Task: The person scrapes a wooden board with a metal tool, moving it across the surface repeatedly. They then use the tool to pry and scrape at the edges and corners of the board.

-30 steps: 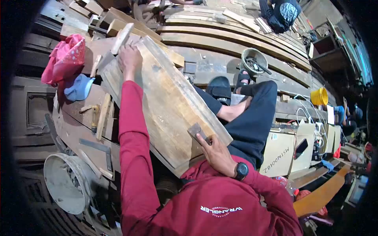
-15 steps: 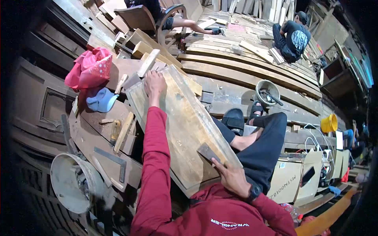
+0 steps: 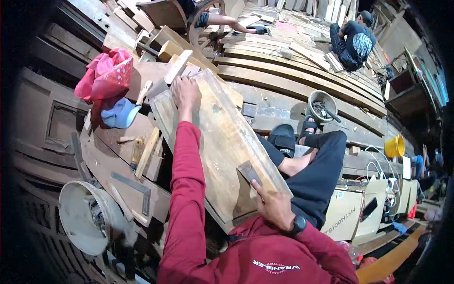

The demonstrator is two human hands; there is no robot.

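A long wooden panel [image 3: 220, 135] with a raised border lies slanted across my lap. My left hand [image 3: 186, 91] is at its far end, fingers bent over the edge and gripping it. Near the close end, my right hand [image 3: 275, 207] holds a flat, dark rectangular piece [image 3: 248, 172] against the panel's face. Whether this piece is a scraper or a sanding block I cannot make out. Its near end is under my fingers, and fine shavings dot the wood around it. A pale wood strip [image 3: 178, 66] lies just beyond my left hand.
Left of the panel are a metal square [image 3: 134, 188], a yellow-handled tool [image 3: 137, 150], a blue cap [image 3: 120, 113], a pink bag [image 3: 105, 75] and a white bucket [image 3: 85, 217]. Another bucket [image 3: 322, 105] stands by my feet. A person [image 3: 355, 42] sits at the back right.
The whole view has shifted slightly, so the panel appears a little higher. My right hand and the flat piece have slid a short way up the panel. My left hand keeps its place.
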